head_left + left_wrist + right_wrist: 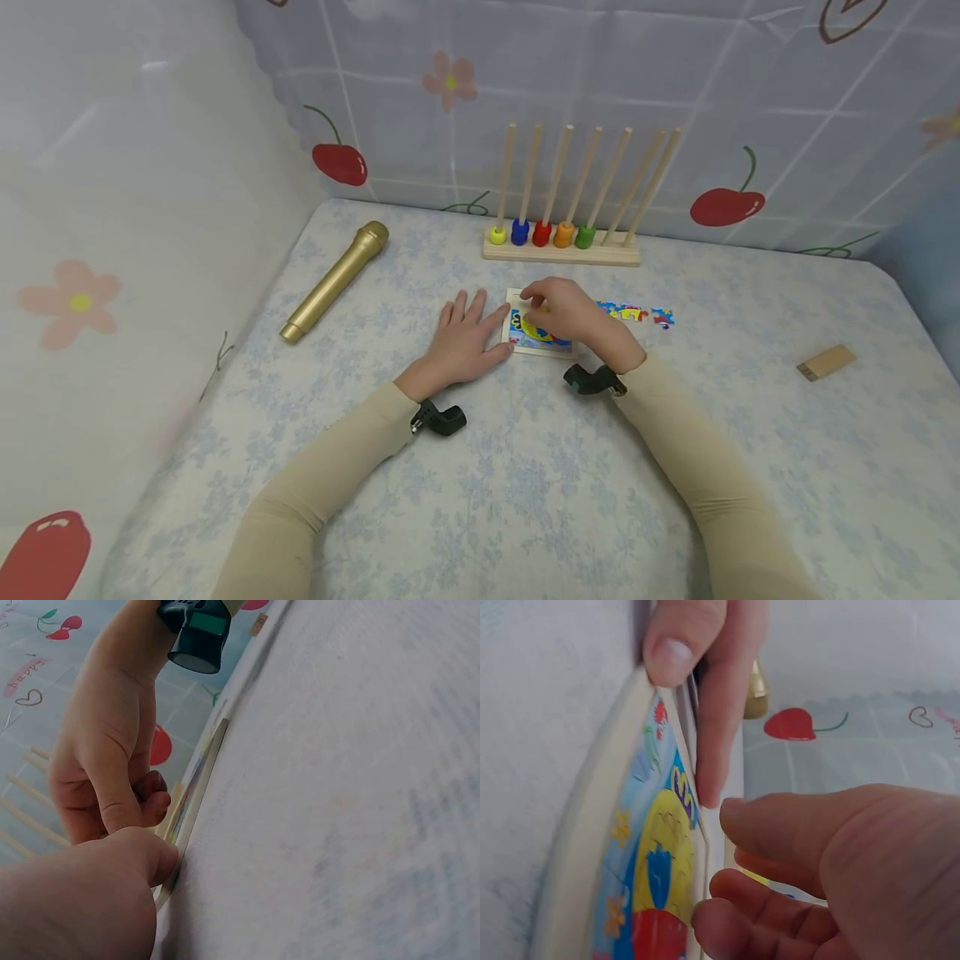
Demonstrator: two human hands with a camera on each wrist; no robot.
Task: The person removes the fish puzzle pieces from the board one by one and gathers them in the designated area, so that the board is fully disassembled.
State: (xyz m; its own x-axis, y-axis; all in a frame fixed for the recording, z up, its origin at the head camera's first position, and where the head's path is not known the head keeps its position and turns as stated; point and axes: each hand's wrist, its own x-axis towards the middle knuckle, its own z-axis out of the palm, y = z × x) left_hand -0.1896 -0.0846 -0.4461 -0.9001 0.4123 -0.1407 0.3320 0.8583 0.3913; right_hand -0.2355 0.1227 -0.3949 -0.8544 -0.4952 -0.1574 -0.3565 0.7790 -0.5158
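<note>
Beige sleeves (pixel 720 500) closest to head camera, cut off by the bottom edge. Clock centred on puzzle board (pixel 543 353), which lies flat on the table. Left hand (pixel 467 337) at 9 o'clock: fingers straight and spread, nothing grasped, thumb and index set against the board's rim. Right hand (pixel 573 315) over the board's 1 to 3 o'clock part, fingers bent; whether a piece is pinched cannot be told. Step judged as fitting pieces: board should be kept braced from 9, each piece turned to match the picture, lowered level, then pressed flat, neighbours undisturbed. Loose pieces (pixel 630 312) at 3, their near end possibly covered by the right hand. Bead rack (pixel 562 257) at 12. Board's upper right is hidden by the right hand; its face is seen too edge-on in left wrist view to be read.
</note>
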